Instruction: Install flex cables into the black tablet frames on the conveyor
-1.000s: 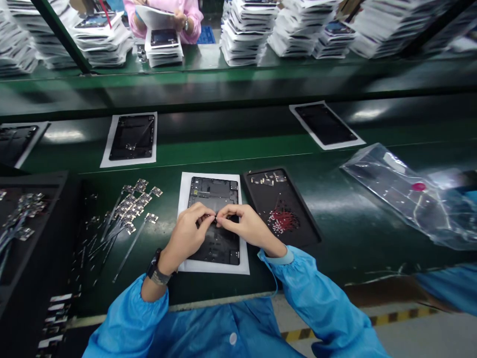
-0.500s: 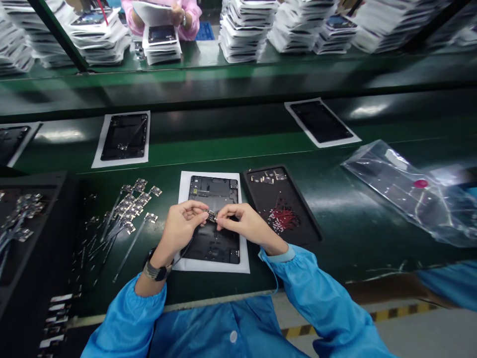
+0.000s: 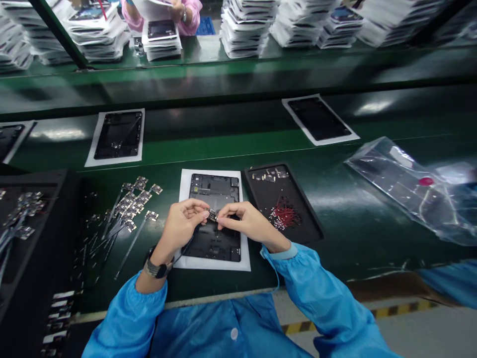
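Note:
Between my two hands is a small circuit board [image 3: 212, 215], held above a black tablet housing [image 3: 223, 244]. My left hand [image 3: 185, 222] pinches its left end between thumb and fingers. At its right end, my right hand [image 3: 240, 219] closes on it the same way. The housing lies on a white paper sheet [image 3: 244, 263] on the green bench. Left of my left hand is a pile of small circuit boards [image 3: 130, 204], several with long flat ribbon cables. Beside my right hand, a black tray [image 3: 309, 219] contains red-wired parts [image 3: 285, 216] and a few small boards.
More tablet housings on paper lie across the bench, one at left [image 3: 118, 135] and one at right [image 3: 320, 118]. A clear plastic bag [image 3: 406, 186] is at the right. Paper stacks [image 3: 244, 30] and a person in pink sleeves [image 3: 192, 15] are behind. A dark bin [image 3: 55, 199] stands left.
Both hands keep nearly the same pinch on the circuit board. The housings across the bench appear shifted slightly left in view.

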`<action>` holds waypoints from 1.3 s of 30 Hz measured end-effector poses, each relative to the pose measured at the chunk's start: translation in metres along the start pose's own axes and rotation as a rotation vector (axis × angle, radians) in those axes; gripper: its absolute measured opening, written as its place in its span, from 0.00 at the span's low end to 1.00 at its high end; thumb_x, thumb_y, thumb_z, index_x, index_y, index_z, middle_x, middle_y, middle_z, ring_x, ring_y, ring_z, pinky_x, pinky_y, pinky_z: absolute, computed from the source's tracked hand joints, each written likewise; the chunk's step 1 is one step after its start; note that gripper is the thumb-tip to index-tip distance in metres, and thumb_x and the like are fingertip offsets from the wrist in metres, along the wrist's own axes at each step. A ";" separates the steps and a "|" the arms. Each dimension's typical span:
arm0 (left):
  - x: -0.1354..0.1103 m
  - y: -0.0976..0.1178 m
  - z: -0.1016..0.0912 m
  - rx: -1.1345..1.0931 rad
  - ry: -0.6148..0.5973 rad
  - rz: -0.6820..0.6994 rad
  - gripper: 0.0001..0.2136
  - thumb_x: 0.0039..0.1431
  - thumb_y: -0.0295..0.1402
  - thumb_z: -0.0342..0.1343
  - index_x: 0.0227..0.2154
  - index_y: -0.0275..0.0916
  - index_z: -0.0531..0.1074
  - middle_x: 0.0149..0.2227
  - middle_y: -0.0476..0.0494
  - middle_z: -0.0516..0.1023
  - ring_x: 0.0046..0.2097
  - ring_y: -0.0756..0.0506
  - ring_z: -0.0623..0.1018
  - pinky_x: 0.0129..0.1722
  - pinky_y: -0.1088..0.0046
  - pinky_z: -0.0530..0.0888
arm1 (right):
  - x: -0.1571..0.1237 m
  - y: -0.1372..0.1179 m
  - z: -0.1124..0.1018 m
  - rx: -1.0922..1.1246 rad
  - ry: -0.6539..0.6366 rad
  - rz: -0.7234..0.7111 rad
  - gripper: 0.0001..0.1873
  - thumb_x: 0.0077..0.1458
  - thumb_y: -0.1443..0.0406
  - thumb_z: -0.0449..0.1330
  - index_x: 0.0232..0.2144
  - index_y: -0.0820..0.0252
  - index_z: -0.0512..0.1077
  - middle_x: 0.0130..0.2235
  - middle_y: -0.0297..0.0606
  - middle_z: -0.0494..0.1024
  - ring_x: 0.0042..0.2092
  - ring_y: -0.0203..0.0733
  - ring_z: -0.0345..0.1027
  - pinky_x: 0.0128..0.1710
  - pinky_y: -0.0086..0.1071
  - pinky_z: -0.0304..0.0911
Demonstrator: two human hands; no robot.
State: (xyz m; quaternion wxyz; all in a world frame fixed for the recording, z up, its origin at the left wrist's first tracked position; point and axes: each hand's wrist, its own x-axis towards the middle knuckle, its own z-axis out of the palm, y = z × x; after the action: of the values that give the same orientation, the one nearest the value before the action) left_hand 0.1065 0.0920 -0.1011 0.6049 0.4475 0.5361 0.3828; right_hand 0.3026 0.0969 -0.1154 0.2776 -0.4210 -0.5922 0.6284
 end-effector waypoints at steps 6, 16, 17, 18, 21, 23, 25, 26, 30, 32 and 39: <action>0.000 0.000 -0.001 0.031 -0.007 0.016 0.08 0.44 0.30 0.65 0.30 0.34 0.77 0.24 0.47 0.77 0.26 0.49 0.77 0.29 0.74 0.75 | 0.000 0.000 0.001 -0.023 0.018 0.005 0.12 0.53 0.57 0.63 0.28 0.61 0.75 0.27 0.37 0.80 0.30 0.38 0.72 0.34 0.32 0.65; 0.001 -0.003 -0.002 0.065 -0.023 0.002 0.07 0.44 0.30 0.65 0.29 0.34 0.77 0.22 0.47 0.76 0.25 0.49 0.76 0.28 0.74 0.74 | -0.001 -0.002 0.000 -0.041 0.001 0.037 0.14 0.53 0.56 0.63 0.27 0.62 0.75 0.26 0.37 0.80 0.30 0.38 0.72 0.34 0.31 0.66; 0.002 -0.003 -0.003 0.060 -0.032 -0.002 0.07 0.44 0.30 0.65 0.29 0.34 0.77 0.22 0.47 0.76 0.25 0.49 0.76 0.27 0.74 0.74 | -0.001 -0.002 0.000 -0.040 -0.003 0.038 0.14 0.53 0.56 0.63 0.27 0.62 0.75 0.26 0.37 0.80 0.30 0.38 0.72 0.34 0.31 0.66; 0.002 -0.003 -0.003 0.054 -0.039 -0.006 0.08 0.44 0.30 0.65 0.29 0.34 0.77 0.22 0.47 0.76 0.24 0.49 0.76 0.27 0.74 0.73 | -0.001 -0.003 0.000 -0.039 -0.007 0.039 0.14 0.53 0.55 0.64 0.28 0.62 0.75 0.26 0.37 0.80 0.30 0.38 0.73 0.35 0.31 0.66; 0.003 -0.004 -0.003 0.048 -0.054 -0.011 0.08 0.44 0.31 0.66 0.29 0.34 0.77 0.21 0.47 0.76 0.24 0.49 0.76 0.27 0.74 0.73 | -0.001 -0.002 0.000 -0.030 -0.016 0.041 0.15 0.53 0.54 0.64 0.28 0.62 0.76 0.27 0.38 0.81 0.31 0.39 0.73 0.35 0.32 0.66; 0.003 -0.004 -0.003 0.055 -0.062 -0.011 0.08 0.44 0.31 0.66 0.29 0.34 0.77 0.21 0.48 0.76 0.24 0.49 0.76 0.27 0.74 0.73 | -0.001 -0.001 -0.001 -0.022 -0.025 0.041 0.16 0.53 0.54 0.64 0.28 0.62 0.76 0.27 0.38 0.81 0.31 0.39 0.74 0.36 0.32 0.67; 0.004 -0.004 -0.002 0.062 -0.066 -0.012 0.08 0.44 0.31 0.66 0.29 0.34 0.77 0.21 0.47 0.76 0.24 0.49 0.76 0.27 0.74 0.73 | 0.000 0.000 -0.001 -0.016 -0.032 0.042 0.16 0.52 0.53 0.65 0.28 0.62 0.76 0.27 0.38 0.81 0.31 0.39 0.74 0.36 0.32 0.67; 0.004 -0.005 -0.002 0.065 -0.068 -0.013 0.08 0.45 0.31 0.66 0.29 0.34 0.77 0.21 0.47 0.76 0.24 0.49 0.76 0.27 0.74 0.73 | 0.000 0.000 -0.001 -0.013 -0.035 0.045 0.16 0.52 0.53 0.65 0.28 0.62 0.76 0.27 0.38 0.81 0.31 0.39 0.74 0.36 0.32 0.67; 0.003 -0.005 -0.003 0.062 -0.081 -0.014 0.07 0.46 0.31 0.66 0.29 0.34 0.77 0.21 0.48 0.76 0.24 0.50 0.75 0.27 0.75 0.72 | -0.001 0.001 -0.001 0.009 -0.040 0.046 0.15 0.52 0.54 0.65 0.28 0.62 0.76 0.27 0.38 0.81 0.31 0.39 0.74 0.36 0.31 0.67; 0.003 -0.004 -0.004 0.050 -0.100 -0.024 0.08 0.46 0.32 0.66 0.29 0.34 0.77 0.20 0.47 0.76 0.23 0.50 0.75 0.27 0.75 0.71 | -0.001 0.001 -0.001 0.017 -0.034 0.040 0.14 0.53 0.56 0.65 0.29 0.62 0.76 0.27 0.38 0.81 0.31 0.39 0.74 0.36 0.31 0.67; 0.004 -0.003 -0.002 0.020 -0.115 -0.060 0.08 0.46 0.32 0.66 0.29 0.34 0.76 0.20 0.48 0.75 0.23 0.50 0.74 0.26 0.75 0.71 | -0.001 0.002 -0.002 0.037 -0.034 0.029 0.15 0.53 0.55 0.65 0.30 0.63 0.77 0.29 0.38 0.82 0.32 0.39 0.75 0.36 0.31 0.67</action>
State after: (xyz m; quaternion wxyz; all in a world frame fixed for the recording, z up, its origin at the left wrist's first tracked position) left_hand 0.1047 0.0952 -0.1048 0.6415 0.4586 0.5174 0.3325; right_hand 0.3051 0.0963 -0.1173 0.2660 -0.4135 -0.5791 0.6502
